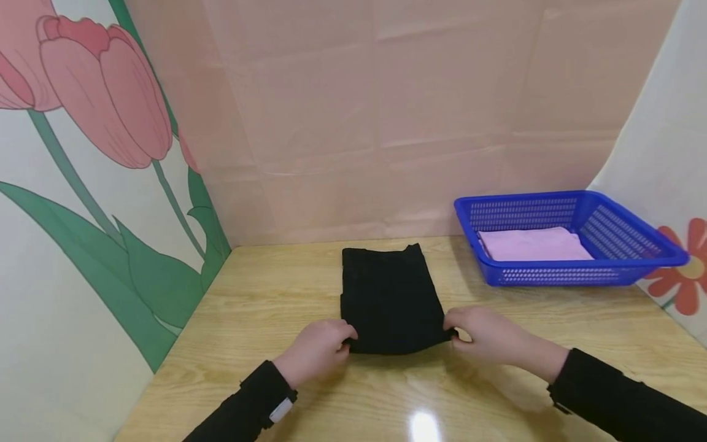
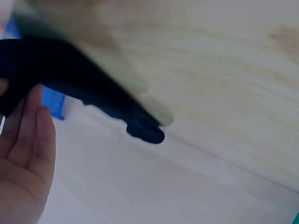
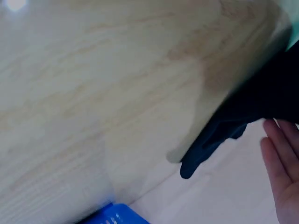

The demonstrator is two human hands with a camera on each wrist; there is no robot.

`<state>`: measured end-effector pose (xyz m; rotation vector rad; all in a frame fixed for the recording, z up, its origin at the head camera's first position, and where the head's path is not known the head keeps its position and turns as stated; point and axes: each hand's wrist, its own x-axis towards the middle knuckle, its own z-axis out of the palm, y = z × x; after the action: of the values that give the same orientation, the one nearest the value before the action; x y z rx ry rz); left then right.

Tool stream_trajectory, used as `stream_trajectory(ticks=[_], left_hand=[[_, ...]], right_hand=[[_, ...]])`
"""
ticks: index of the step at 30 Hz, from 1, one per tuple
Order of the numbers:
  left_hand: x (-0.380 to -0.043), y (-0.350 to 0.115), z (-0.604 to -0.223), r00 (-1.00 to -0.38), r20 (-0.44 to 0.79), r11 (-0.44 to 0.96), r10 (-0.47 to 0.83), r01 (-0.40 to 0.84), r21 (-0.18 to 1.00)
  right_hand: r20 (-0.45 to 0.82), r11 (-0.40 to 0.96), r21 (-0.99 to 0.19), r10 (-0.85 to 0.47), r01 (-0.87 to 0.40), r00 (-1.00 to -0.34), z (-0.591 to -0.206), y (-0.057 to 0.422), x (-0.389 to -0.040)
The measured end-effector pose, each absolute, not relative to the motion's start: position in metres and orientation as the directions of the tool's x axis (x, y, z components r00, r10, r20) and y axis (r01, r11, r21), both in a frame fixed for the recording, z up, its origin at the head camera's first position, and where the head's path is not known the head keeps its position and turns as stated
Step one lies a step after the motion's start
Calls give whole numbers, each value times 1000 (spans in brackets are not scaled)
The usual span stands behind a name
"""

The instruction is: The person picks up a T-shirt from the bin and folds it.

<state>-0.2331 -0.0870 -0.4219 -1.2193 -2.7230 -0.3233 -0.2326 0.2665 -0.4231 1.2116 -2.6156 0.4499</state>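
Observation:
A black folded cloth (image 1: 389,294) lies on the wooden table, its near edge lifted a little. At the near left corner my left hand (image 1: 317,348) pinches the fabric between thumb and fingers. The near right corner is pinched by my right hand (image 1: 491,334). In the left wrist view the black cloth (image 2: 88,74) stretches away from the left hand (image 2: 25,158), its far end bunched. The right wrist view has the cloth (image 3: 233,116) slanting off beside the fingers of the right hand (image 3: 285,172).
A blue plastic basket (image 1: 558,273) stands at the back right, with a folded pink cloth (image 1: 536,244) inside. Behind the wooden table (image 1: 259,288) hangs a pink sheet (image 1: 353,123). A tulip-printed panel (image 1: 105,153) borders the left side, a flower-printed one the right.

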Motion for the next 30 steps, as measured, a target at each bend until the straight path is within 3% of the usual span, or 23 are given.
stream_trajectory(ticks=[8,14,21,27,30], left_hand=[[-219,-92,-387,-705,408,631,580,706,322],[-208,-90,-366,-709,496,591,502,699,403],[-205,-88,-352,-721,531,545,446,689,478],[-237,-84,-362,-841,419,561,343,541,626],[-259,-82,-375,-891,338,584,305,455,672]], right_hand=[[607,615,-289,-475,-734,-637,-402,267,-223],[682,590,-420,-296,-689,-669,-389,263,-213],[679,597,-498,-183,-629,-711,-374,258,-208],[493,656,-611,-123,-443,-862,-374,248,-239],[410,688,-622,-121,-374,-904,-387,246,-263]])
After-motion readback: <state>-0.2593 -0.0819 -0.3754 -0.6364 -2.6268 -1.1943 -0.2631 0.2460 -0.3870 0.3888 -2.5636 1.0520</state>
